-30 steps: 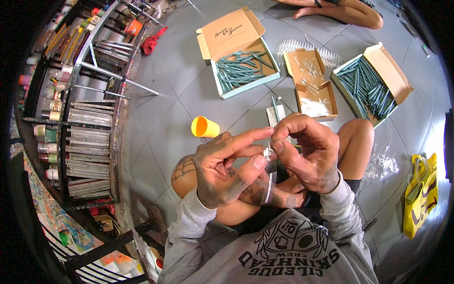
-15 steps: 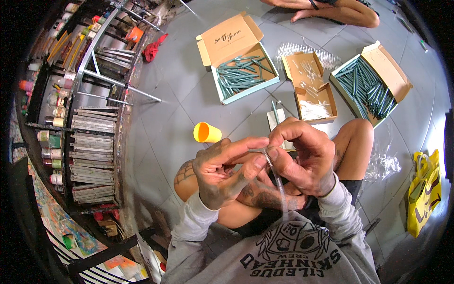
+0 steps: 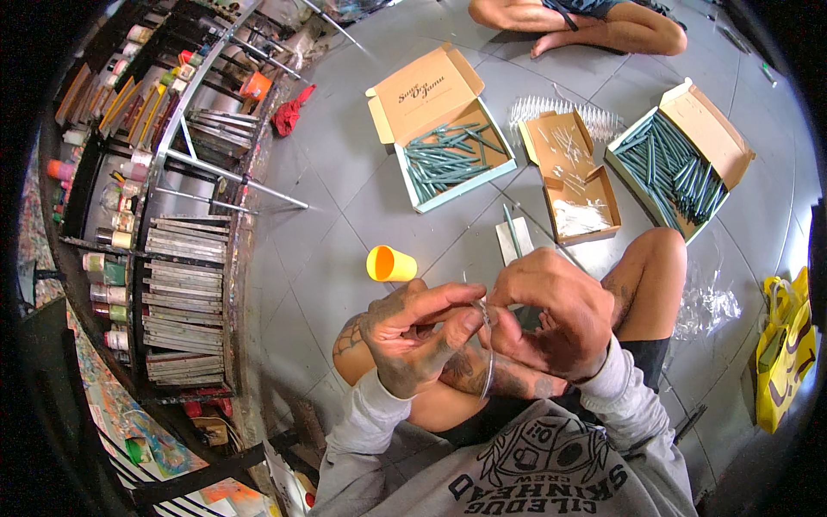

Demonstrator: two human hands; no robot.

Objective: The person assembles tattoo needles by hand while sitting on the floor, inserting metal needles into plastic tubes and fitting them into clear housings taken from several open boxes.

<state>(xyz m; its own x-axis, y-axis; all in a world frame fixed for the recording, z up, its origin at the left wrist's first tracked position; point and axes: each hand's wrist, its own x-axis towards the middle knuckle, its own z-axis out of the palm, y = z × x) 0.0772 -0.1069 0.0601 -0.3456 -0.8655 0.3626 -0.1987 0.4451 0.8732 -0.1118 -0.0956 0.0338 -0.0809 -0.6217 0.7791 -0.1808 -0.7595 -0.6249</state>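
Observation:
I sit cross-legged on a grey tiled floor. My left hand [image 3: 413, 336] and my right hand [image 3: 556, 319] meet above my lap, both pinching a thin clear plastic sleeve [image 3: 488, 362] that hangs down between them. What is inside the sleeve is too small to tell. An orange plastic cup [image 3: 390, 264] lies on its side just beyond my left hand. A single dark green stick [image 3: 512, 229] rests on a small grey card in front of my right hand.
Two open cardboard boxes [image 3: 448, 159] [image 3: 676, 164] hold several dark green sticks. A smaller brown box [image 3: 577, 185] holds clear sleeves. Another person's bare legs [image 3: 577, 26] are at the far edge. A metal rack [image 3: 164, 215] with paint tubes stands left; a yellow bag [image 3: 784, 353] lies right.
Both hands have dropped slightly toward my lap, and the clear sleeve now hangs further down between them. The view has shifted a little.

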